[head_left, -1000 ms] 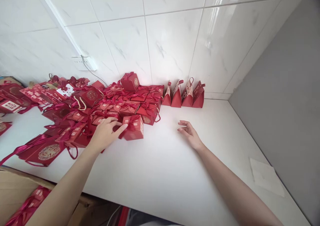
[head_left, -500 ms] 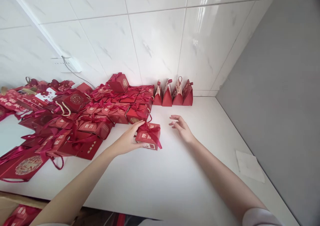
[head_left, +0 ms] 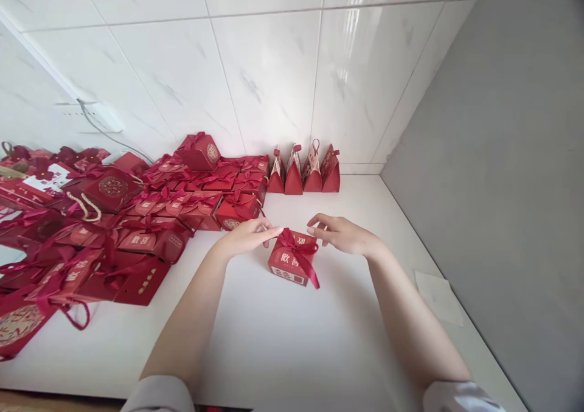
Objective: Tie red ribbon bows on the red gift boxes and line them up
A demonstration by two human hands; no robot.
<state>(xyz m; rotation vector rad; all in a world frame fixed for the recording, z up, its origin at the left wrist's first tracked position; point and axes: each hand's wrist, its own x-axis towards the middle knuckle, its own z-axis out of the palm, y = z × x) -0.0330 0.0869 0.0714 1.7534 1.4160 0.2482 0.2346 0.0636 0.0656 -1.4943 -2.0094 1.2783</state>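
Note:
A small red gift box (head_left: 287, 265) with pale lettering stands on the white tabletop between my hands. A dark red ribbon (head_left: 298, 251) is tied in a bow on its top, one tail hanging over the front. My left hand (head_left: 249, 238) is at the box's back left corner, fingers apart, its thumb tip reaching the ribbon's loop. Whether that thumb touches the ribbon is hard to make out. At the back right, my right hand (head_left: 344, 234) has its thumb and fingers curved and parted close beside the bow, holding nothing.
Many red gift boxes with ribbons (head_left: 155, 235) crowd the left side of the table (head_left: 274, 351). Several triangular red boxes (head_left: 294, 178) stand in a row by the tiled wall (head_left: 274, 83). A white paper sheet (head_left: 438, 297) lies right, beside a grey panel (head_left: 497, 187).
My left hand has let go of the box's left side and moved up to its back corner. My right hand has come in closer. The box is turned slightly, and the view has shifted right.

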